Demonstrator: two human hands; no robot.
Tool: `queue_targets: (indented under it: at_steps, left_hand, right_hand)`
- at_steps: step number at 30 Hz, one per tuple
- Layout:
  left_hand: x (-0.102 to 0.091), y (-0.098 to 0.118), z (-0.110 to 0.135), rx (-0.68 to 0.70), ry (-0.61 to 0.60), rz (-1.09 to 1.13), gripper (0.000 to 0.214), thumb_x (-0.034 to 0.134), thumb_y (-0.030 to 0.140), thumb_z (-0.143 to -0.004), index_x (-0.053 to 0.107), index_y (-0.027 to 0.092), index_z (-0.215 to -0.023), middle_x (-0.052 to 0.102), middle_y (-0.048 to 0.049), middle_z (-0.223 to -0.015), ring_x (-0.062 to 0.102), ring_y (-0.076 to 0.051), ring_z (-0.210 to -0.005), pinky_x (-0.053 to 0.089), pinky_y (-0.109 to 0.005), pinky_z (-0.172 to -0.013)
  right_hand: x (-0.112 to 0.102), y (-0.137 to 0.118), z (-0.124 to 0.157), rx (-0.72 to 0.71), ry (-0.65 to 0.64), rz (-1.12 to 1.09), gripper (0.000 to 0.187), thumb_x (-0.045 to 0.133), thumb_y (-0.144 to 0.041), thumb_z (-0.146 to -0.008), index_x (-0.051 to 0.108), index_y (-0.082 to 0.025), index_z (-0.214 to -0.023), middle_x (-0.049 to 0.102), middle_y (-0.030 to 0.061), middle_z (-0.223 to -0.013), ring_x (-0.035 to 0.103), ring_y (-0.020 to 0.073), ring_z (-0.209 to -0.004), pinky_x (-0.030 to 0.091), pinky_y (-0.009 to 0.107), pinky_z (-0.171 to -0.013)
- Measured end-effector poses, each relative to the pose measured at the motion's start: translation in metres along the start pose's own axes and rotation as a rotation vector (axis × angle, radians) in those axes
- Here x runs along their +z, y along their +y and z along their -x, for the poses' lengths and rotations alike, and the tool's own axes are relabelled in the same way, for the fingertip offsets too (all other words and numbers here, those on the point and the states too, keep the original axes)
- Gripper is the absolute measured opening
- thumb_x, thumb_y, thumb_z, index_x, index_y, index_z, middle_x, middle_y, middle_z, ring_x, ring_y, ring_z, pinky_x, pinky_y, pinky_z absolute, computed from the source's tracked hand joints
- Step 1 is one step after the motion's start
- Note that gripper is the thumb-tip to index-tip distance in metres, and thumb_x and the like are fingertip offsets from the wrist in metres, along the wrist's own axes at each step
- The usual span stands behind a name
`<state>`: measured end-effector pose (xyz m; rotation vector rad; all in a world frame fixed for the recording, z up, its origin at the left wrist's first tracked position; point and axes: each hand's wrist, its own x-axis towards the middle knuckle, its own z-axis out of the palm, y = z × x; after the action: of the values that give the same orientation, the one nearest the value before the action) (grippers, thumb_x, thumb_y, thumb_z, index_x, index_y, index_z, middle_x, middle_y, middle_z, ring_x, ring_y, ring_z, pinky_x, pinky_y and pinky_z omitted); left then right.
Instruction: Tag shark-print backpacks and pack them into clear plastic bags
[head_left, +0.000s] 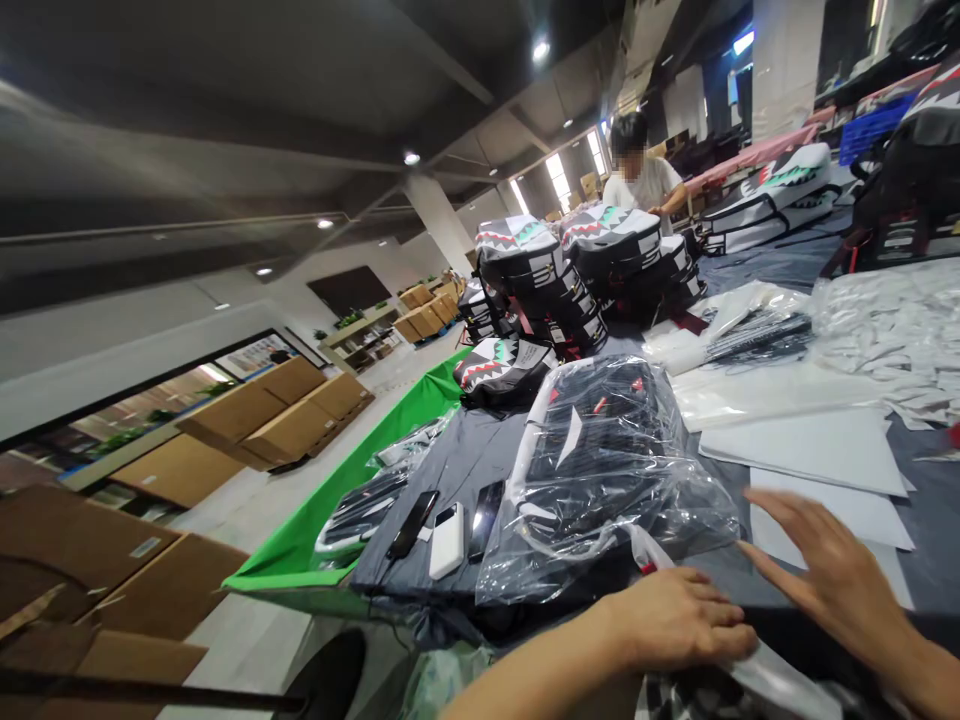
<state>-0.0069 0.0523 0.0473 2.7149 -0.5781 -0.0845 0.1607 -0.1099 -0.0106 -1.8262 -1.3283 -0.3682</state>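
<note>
My left hand [682, 622] is at the front edge of the table, its fingers curled over a translucent plastic bag [784, 685]. Below that hand, part of a black-and-white patterned item shows at the bottom edge; most of it is hidden. To the right, my right hand [836, 570] has thumb and fingers spread, holding nothing, over white sheets [810, 450]. Just beyond my left hand lies a dark backpack [600, 440] inside a clear plastic bag, flat on the table. A white strip sticks up beside my left knuckles.
Two dark phones [413, 524] and a white power bank [448, 541] lie left of the bagged backpack. A green-lined bin [300, 540] holds bagged packs. Backpack stacks [525, 270] stand behind, near a person [641, 180]. Cardboard boxes [172, 570] are at left.
</note>
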Motion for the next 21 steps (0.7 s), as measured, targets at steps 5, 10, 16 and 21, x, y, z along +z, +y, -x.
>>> queue_targets:
  at_steps: [5,10,16,21]
  left_hand:
    - [-0.005,0.023,0.034,-0.242,0.391,0.429,0.04,0.043,0.034,-0.105,0.065,0.02,-0.136,0.068,-0.0183,-0.132,0.06,-0.03,-0.132,0.046,-0.049,-0.11]
    - [-0.001,0.015,0.037,-0.501,0.77,0.492,0.034,0.06,0.037,-0.095,0.074,0.022,-0.122,0.072,-0.0182,-0.125,0.069,-0.034,-0.118,0.052,-0.048,-0.102]
    - [-0.035,-0.013,0.005,-0.674,0.865,0.476,0.026,0.056,0.039,-0.093,0.078,0.031,-0.104,0.078,-0.0047,-0.092,0.072,-0.029,-0.094,0.052,-0.037,-0.093]
    - [-0.041,-0.058,-0.059,-0.63,0.902,0.646,0.023,0.079,0.046,-0.076,0.071,0.025,-0.069,0.07,-0.0093,-0.07,0.068,-0.039,-0.103,0.046,-0.049,-0.1]
  right_hand:
    - [0.053,-0.001,-0.082,-0.185,0.03,0.257,0.04,0.049,-0.032,-0.093,0.066,-0.021,-0.128,0.069,0.0166,-0.118,0.067,0.0306,-0.104,0.054,0.039,-0.078]
    - [0.045,0.006,-0.101,-0.067,-0.058,-0.165,0.042,0.04,-0.049,-0.102,0.073,-0.022,-0.1,0.075,0.0062,-0.087,0.071,0.0196,-0.076,0.053,0.026,-0.066]
    - [-0.014,-0.021,-0.112,0.222,0.116,-0.361,0.05,0.046,-0.07,-0.094,0.069,-0.026,-0.09,0.075,0.004,-0.083,0.069,0.0199,-0.068,0.055,0.028,-0.067]
    - [-0.021,-0.032,-0.079,0.08,0.159,-0.307,0.043,0.046,-0.062,-0.096,0.074,-0.03,-0.091,0.077,0.0055,-0.081,0.07,0.0207,-0.061,0.057,0.03,-0.061]
